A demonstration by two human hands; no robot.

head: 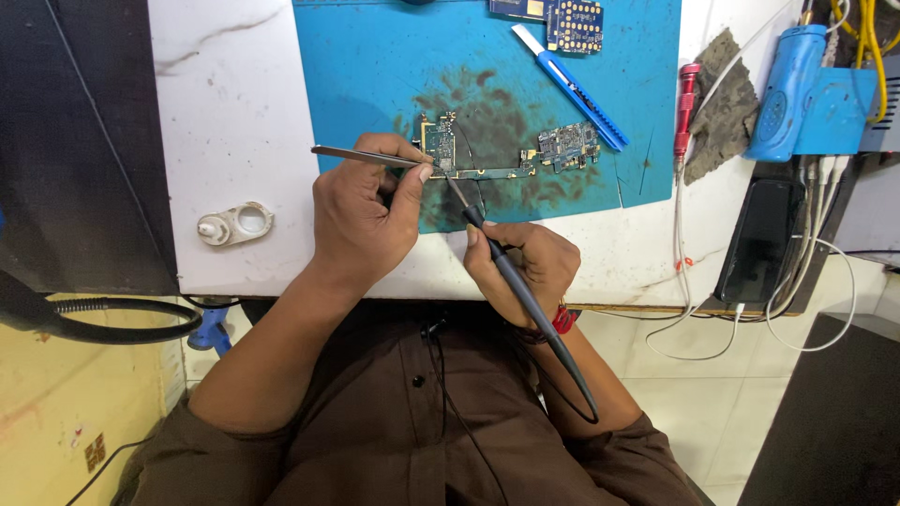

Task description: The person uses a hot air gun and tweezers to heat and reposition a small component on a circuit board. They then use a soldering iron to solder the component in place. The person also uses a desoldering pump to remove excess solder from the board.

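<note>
A phone circuit board (506, 155) lies on a stained blue work mat (375, 66). My left hand (361, 211) pinches metal tweezers (361, 156), their tips resting at the board's left section. My right hand (520, 262) grips a thin black soldering iron (511, 276) like a pen, its tip touching the board near the tweezers. The iron's cord runs back over my right forearm.
A blue utility knife (572, 89) and a second circuit board (562, 19) lie on the mat's far side. A red screwdriver (687, 108), grey rag (727, 94), blue device (787, 89), black phone (761, 239) and white cables sit right. A small white ring part (236, 224) lies left.
</note>
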